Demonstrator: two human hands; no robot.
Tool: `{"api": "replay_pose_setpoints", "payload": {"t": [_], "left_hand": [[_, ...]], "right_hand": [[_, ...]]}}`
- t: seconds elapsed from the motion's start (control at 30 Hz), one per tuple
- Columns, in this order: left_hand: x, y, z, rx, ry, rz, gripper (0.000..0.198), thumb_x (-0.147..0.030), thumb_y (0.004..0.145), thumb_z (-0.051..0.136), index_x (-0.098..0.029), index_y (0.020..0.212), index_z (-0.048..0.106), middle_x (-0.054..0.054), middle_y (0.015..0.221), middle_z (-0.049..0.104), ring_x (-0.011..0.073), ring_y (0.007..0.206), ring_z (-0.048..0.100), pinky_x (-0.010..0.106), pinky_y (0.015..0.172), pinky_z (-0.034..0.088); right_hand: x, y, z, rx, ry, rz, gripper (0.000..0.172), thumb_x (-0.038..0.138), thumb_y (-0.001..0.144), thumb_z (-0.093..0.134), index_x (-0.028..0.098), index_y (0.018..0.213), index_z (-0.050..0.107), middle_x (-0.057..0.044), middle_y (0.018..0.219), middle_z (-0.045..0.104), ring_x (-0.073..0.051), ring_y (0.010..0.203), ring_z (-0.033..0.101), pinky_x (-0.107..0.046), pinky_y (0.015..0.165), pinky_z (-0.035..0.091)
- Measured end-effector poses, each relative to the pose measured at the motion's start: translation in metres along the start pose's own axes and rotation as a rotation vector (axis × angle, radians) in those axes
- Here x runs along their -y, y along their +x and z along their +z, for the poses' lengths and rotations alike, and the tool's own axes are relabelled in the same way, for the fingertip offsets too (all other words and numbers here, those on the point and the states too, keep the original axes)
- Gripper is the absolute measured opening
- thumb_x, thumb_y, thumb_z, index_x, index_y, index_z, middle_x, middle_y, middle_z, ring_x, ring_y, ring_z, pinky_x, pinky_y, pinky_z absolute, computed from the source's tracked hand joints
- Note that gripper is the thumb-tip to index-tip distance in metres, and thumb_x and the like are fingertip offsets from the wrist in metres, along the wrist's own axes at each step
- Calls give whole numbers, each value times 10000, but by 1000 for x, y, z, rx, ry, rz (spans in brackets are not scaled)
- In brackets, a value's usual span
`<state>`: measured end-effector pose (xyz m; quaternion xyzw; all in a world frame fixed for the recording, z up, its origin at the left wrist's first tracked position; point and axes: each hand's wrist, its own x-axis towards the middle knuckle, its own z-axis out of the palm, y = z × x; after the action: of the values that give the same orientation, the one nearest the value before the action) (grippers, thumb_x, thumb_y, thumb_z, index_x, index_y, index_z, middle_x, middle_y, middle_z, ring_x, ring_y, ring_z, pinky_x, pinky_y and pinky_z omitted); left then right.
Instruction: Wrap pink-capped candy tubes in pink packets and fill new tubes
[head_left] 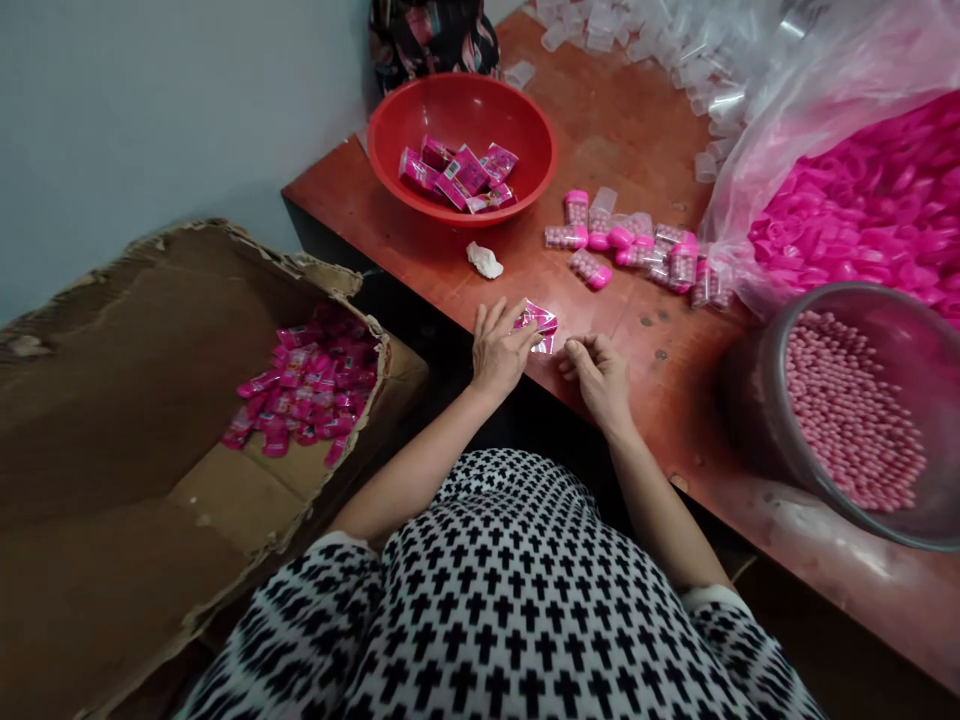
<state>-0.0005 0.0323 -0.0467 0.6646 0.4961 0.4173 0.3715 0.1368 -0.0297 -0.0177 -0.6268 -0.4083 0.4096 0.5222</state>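
Note:
My left hand (pixel 501 347) pinches a shiny pink foil packet (pixel 537 326) at the table's front edge. My right hand (pixel 598 378) sits just right of it, its fingers curled together with nothing visible in them. Several clear tubes with pink caps (pixel 622 245) lie scattered beyond my hands. Farther back, a red plastic bowl (pixel 461 115) holds several pink packets (pixel 457 175). An open cardboard box (pixel 150 400) on my left holds more pink packets (pixel 300 385).
A reddish wooden table (pixel 637 130) runs along a grey wall. On it are a crumpled white tissue (pixel 485 260), a grey bowl of pink pellets (pixel 847 410), a plastic bag of pink caps (pixel 862 220), and loose clear tubes (pixel 637 35). A patterned bag (pixel 431 40) stands behind.

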Motion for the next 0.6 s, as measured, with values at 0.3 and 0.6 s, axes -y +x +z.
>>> {"api": "replay_pose_setpoints", "payload": {"t": [0.3, 0.6], "left_hand": [[-34, -14, -11, -101, -336, -146, 326, -185, 637, 794, -273, 944, 728, 42, 1201, 664, 225, 1267, 501, 382, 1077, 371], [-28, -22, -18, 146, -789, -550, 315, -400, 603, 807, -114, 705, 724, 31, 671, 684, 126, 620, 647, 268, 669, 560]], "right_hand": [[6, 29, 5, 46, 195, 2, 398, 383, 708, 718, 214, 1021, 541, 69, 685, 590, -87, 593, 567, -210, 563, 467], [13, 46, -1, 262, 19, -48, 295, 386, 713, 712, 181, 896, 606, 50, 615, 601, -95, 524, 539, -228, 527, 443]]}}
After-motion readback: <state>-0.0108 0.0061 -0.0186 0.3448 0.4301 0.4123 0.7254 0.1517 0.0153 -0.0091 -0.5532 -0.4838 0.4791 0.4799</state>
